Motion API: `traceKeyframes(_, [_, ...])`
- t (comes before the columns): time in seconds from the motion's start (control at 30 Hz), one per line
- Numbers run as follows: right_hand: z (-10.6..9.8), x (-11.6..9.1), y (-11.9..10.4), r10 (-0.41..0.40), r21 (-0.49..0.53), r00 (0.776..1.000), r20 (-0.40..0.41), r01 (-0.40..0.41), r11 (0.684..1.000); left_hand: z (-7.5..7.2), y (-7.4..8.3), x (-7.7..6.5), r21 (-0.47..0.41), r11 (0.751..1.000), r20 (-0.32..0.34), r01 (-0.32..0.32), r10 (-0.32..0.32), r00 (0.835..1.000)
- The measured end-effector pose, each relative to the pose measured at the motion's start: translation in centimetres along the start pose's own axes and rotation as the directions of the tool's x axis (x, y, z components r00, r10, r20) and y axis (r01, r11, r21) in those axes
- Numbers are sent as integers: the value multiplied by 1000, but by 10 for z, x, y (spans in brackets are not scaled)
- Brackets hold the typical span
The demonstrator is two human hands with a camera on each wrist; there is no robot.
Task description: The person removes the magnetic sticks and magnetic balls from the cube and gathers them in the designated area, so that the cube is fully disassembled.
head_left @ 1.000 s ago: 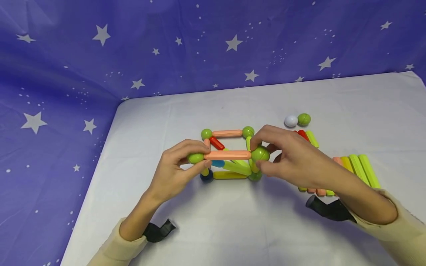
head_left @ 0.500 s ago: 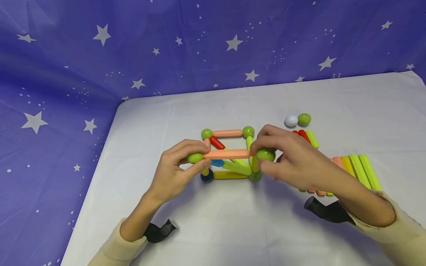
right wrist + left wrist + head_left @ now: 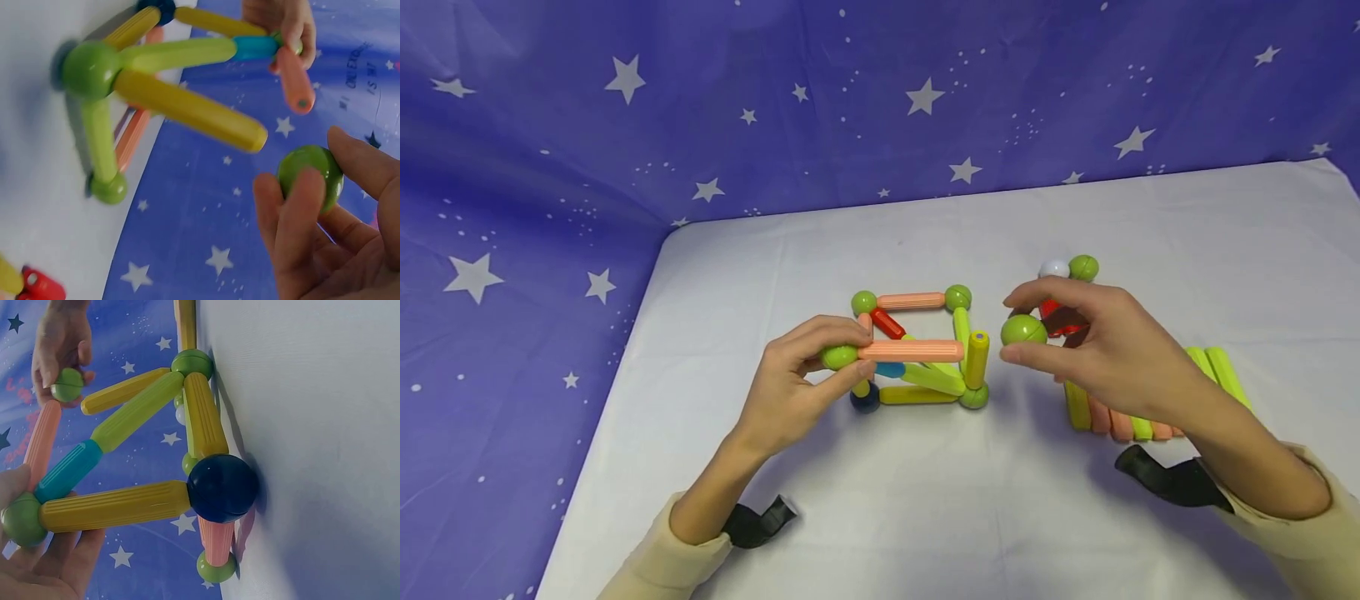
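My left hand (image 3: pixel 790 396) pinches a green ball (image 3: pixel 24 519) at a raised corner of a frame of magnetic rods and balls. From that ball a salmon rod (image 3: pixel 917 351) sticks out rightward, its far end free. A yellow rod (image 3: pixel 119 505) joins the held ball to a dark blue ball (image 3: pixel 223 487) on the table. Another yellow rod (image 3: pixel 977 358) rises from the frame's near right ball, its top bare. Right of it, my right hand (image 3: pixel 1101 350) holds a second green ball (image 3: pixel 310 177) between thumb and fingers, apart from both rods.
Behind my right hand lie a white ball (image 3: pixel 1054 269) and a green ball (image 3: pixel 1084 267). Loose rods (image 3: pixel 1122 419) in several colours lie in rows at the right, partly covered by that hand. A purple starry cloth (image 3: pixel 850 100) hangs behind the white table (image 3: pixel 880 517).
My right hand has pulled the green ball off the salmon rod's end and moved right with it. The upright yellow rod's top is now uncovered. My left hand has stayed put.
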State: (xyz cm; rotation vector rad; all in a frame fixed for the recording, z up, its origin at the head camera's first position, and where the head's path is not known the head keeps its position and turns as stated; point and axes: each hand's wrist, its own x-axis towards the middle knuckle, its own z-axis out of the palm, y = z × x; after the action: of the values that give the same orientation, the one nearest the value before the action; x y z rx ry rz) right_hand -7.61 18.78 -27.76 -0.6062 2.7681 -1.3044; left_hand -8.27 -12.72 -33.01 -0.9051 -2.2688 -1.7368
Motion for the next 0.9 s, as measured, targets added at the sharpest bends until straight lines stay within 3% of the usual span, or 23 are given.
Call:
traceKeyframes(0.23, [-15,-10,28,91,-38,994,-68,-93,995,0,0,-1,-13,1000,-4,21,-21,1000])
traceKeyframes(0.43, [-37,-9,57,208,-49,970,-127,-215,975,-1,-1,-3,-22,999,-10,28,-29,1000])
traceKeyframes(0.7, [-64,15,94,307,-161,945,-110,-322,933,-1,-1,-4,-30,999,-8,33,-34,999])
traceKeyframes(0.9, [-74,37,124,357,-225,933,-44,-357,906,-1,-2,-4,-53,998,-12,45,-45,999])
